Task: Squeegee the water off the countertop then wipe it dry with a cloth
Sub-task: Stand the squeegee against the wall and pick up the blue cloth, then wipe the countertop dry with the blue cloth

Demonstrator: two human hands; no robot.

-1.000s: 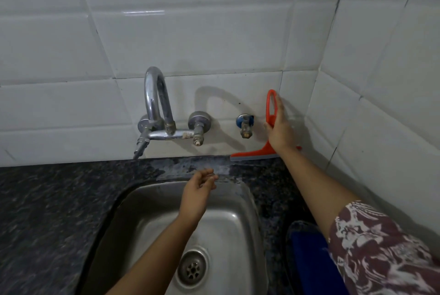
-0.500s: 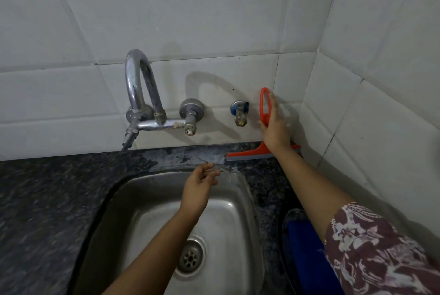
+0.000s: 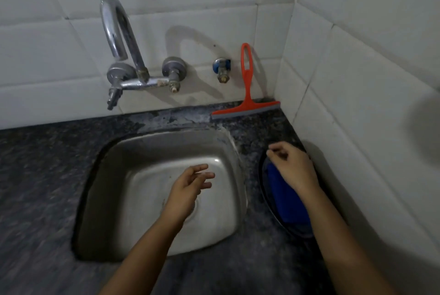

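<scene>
An orange squeegee [image 3: 247, 90] stands upright against the back wall tiles, its blade resting on the dark speckled countertop [image 3: 42, 175] near the right corner. No hand touches it. A blue cloth [image 3: 289, 202] lies in a dark round dish [image 3: 273, 211] to the right of the sink. My right hand [image 3: 294, 168] hovers over the cloth's far end with loosely curled fingers that hold nothing. My left hand [image 3: 190, 186] hangs over the steel sink [image 3: 114, 199] with relaxed fingers and holds nothing.
A chrome tap [image 3: 119, 40] and a small blue valve [image 3: 221, 68] stick out of the back wall above the sink. White tiled walls close the back and right sides. A pale wet patch [image 3: 173, 117] marks the counter behind the sink.
My right hand has let go of the squeegee, left it against the wall, and drawn back over the blue cloth. The view has tilted down.
</scene>
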